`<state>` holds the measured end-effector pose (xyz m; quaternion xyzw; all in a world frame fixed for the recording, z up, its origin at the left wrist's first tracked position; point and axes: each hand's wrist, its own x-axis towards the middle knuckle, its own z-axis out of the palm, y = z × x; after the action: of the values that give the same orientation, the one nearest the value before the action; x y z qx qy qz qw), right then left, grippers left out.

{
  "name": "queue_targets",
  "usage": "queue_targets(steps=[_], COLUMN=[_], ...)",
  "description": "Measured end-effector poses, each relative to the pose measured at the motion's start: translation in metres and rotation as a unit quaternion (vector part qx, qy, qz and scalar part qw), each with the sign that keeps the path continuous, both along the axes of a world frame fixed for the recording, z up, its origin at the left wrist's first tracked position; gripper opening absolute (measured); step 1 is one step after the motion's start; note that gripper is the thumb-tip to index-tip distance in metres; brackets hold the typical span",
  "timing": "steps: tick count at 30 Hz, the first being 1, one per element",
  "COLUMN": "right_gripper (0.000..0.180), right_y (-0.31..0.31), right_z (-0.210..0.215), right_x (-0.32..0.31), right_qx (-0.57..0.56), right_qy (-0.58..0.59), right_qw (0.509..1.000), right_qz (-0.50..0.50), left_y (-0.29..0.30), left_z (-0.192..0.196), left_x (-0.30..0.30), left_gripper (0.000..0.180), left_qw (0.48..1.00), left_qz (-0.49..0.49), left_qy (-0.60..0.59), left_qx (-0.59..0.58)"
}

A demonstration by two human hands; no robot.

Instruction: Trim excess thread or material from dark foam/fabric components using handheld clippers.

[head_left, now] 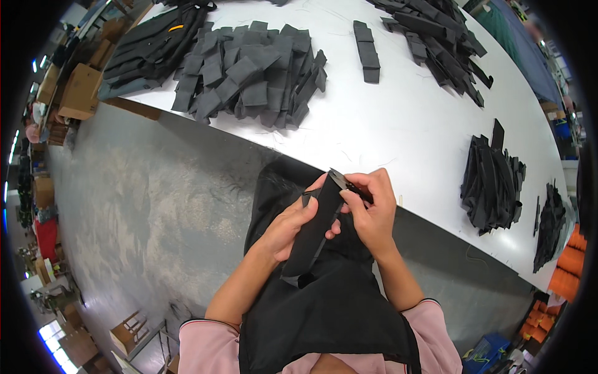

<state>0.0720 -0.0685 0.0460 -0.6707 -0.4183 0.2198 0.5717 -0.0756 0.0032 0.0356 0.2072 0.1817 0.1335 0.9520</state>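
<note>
I hold a long black fabric strip (314, 230) in front of me, just off the near edge of the white bench (398, 131). The strip looks soft and flat, like thick cloth. It is a long thin rectangle. Its long way runs from low on my left up toward my right, so its top end points at the bench and its low end hangs over my dark apron (330, 311).

My left hand (289, 227) is wrapped around the middle of the strip, with my thumb lying across its front. My right hand (374, 209) is curled at the top end, and its fingers pinch a small dark snipping tool (349, 184) right at the strip's top edge. The tool looks hard and thin. I cannot tell if its tip is cutting.

On the bench, far from my hands, sits a big messy heap of grey-black cloth pieces (249, 71). They are short, flat and blocky. A small neat stack of strips (367, 50) lies beside it. Another pile of long dark strips (436, 43) is at the far right. Near my right side is a bunch of black strips (492, 184), packed close together.
</note>
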Motion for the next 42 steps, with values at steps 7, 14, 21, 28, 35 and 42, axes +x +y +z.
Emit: queue_targets(steps=[7,14,21,28,35,42], right_gripper=[0.013,0.013,0.014,0.017,0.009,0.008], right_y=[-0.005,-0.007,-0.012,-0.014,-0.017,-0.026], right_z=[0.011,0.007,-0.001,0.002,-0.009,-0.024], right_x=[-0.001,-0.005,0.008,0.025,0.019,0.011], right_qx=[-0.007,-0.045,-0.004,-0.085,-0.054,-0.004], right_qy=[0.031,0.006,0.093,0.366,0.327,0.034], right_qw=[0.999,0.999,0.995,0.924,0.943,0.999], right_qz=[-0.019,-0.017,-0.032,0.075,0.021,-0.008], left_y=[0.001,-0.002,0.005,0.008,0.004,0.001], left_z=[-0.002,0.003,0.006,0.013,0.018,0.013], left_x=[-0.001,-0.001,-0.002,-0.003,0.001,0.002], left_gripper=[0.069,0.067,0.060,0.052,0.045,0.042], left_qw=[0.999,0.999,0.989,0.962,0.733,0.572], left_qz=[-0.010,-0.026,-0.029,-0.059,0.052,0.084], left_qy=[-0.026,-0.017,0.092,0.163,0.272,0.336], left_qx=[-0.017,-0.035,0.110,0.213,0.621,0.744])
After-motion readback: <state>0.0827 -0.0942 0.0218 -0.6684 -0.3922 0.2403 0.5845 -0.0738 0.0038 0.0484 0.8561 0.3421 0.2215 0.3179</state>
